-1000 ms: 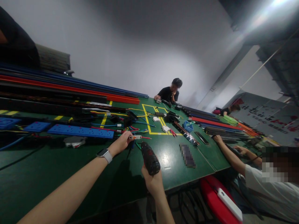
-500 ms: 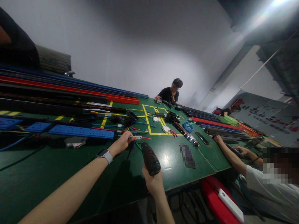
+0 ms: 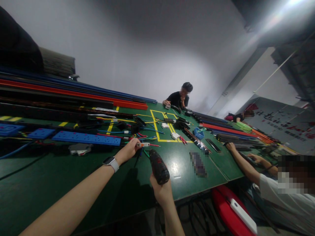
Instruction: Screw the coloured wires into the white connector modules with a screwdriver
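My left hand (image 3: pixel 128 150), with a watch on its wrist, is closed on a small white-and-orange wiring part (image 3: pixel 144 144). A red wire (image 3: pixel 154 145) sticks out of its right end. In my right hand (image 3: pixel 161 193) is a black cordless power screwdriver (image 3: pixel 159 167), its front end pointing up and away, just below and right of the wiring part. Whether its tip touches anything is too small to tell. Left of my left hand lies a blue socket strip (image 3: pixel 86 138) in a black rail, with loose coloured wires around it.
Long orange rails (image 3: pixel 98 99) and blue ones lie along the back of the green table (image 3: pixel 71 186). Yellow tape (image 3: pixel 157 131) frames several small parts. A blue bin (image 3: pixel 199 132) and a blurred-out flat item (image 3: pixel 198 164) lie to the right. Co-workers sit opposite and at right.
Almost nothing differs. Both my hands keep their grips and places. The person opposite has slightly raised the small part in their hand.
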`<control>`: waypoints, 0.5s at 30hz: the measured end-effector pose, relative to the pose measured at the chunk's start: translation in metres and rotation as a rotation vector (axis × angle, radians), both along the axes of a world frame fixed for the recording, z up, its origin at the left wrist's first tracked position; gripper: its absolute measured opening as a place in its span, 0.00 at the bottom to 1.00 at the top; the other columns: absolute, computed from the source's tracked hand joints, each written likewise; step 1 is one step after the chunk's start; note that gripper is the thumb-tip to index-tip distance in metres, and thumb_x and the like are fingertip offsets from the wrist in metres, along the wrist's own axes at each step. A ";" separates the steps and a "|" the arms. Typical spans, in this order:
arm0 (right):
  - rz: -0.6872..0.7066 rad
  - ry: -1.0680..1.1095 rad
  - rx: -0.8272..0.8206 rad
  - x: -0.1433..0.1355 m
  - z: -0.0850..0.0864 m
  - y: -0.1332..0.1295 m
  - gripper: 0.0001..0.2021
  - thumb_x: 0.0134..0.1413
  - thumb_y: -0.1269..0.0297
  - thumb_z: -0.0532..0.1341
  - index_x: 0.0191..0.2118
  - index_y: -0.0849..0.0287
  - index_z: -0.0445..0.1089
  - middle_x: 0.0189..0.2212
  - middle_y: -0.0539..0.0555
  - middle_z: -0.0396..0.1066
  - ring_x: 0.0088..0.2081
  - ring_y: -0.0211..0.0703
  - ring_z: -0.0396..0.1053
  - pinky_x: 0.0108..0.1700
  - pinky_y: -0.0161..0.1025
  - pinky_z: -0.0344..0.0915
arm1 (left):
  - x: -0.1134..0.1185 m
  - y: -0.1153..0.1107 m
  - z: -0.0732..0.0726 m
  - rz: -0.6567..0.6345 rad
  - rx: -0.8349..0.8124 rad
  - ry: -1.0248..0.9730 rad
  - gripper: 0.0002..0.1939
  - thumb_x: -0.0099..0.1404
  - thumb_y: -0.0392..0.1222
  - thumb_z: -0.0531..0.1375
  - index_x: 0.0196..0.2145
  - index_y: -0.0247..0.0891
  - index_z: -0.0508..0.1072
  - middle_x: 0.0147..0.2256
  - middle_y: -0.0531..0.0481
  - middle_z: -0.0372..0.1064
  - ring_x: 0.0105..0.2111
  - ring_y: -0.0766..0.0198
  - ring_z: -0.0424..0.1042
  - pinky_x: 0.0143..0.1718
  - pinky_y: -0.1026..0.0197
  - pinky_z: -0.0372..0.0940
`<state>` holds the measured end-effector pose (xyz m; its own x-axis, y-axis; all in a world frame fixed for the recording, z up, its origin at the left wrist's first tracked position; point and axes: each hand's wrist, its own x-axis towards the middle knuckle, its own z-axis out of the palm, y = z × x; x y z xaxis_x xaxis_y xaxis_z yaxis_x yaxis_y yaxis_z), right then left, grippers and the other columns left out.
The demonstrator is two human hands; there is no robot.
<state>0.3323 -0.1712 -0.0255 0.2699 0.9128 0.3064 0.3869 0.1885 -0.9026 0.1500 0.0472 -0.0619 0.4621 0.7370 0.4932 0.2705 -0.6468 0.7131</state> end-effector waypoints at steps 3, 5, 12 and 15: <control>0.024 0.001 -0.039 0.001 -0.002 0.000 0.28 0.59 0.67 0.63 0.64 0.58 0.64 0.54 0.58 0.73 0.53 0.52 0.73 0.59 0.50 0.68 | 0.000 0.001 -0.001 -0.002 0.002 0.005 0.07 0.71 0.45 0.55 0.40 0.40 0.68 0.41 0.46 0.68 0.41 0.57 0.69 0.47 0.53 0.66; 0.031 0.017 -0.042 0.001 -0.003 0.000 0.28 0.59 0.67 0.63 0.65 0.58 0.63 0.54 0.59 0.73 0.53 0.52 0.73 0.60 0.50 0.67 | 0.000 0.001 -0.002 -0.005 0.006 0.010 0.07 0.71 0.45 0.55 0.40 0.40 0.68 0.40 0.47 0.68 0.41 0.57 0.69 0.47 0.53 0.66; 0.054 0.055 -0.045 0.000 -0.003 0.001 0.29 0.60 0.68 0.62 0.66 0.58 0.61 0.56 0.59 0.71 0.56 0.53 0.71 0.62 0.53 0.64 | 0.000 0.003 -0.003 -0.007 0.027 0.007 0.06 0.70 0.44 0.55 0.41 0.41 0.68 0.40 0.47 0.67 0.41 0.57 0.68 0.47 0.53 0.66; 0.047 0.047 -0.048 0.000 -0.001 0.001 0.29 0.59 0.68 0.62 0.66 0.58 0.61 0.55 0.59 0.72 0.55 0.53 0.72 0.61 0.52 0.65 | -0.001 0.001 -0.002 -0.010 0.025 0.002 0.06 0.70 0.44 0.55 0.41 0.41 0.68 0.40 0.47 0.67 0.41 0.57 0.68 0.47 0.53 0.66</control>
<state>0.3321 -0.1706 -0.0264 0.2393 0.9382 0.2499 0.3352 0.1617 -0.9282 0.1493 0.0486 -0.0641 0.4706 0.7196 0.5106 0.2653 -0.6673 0.6959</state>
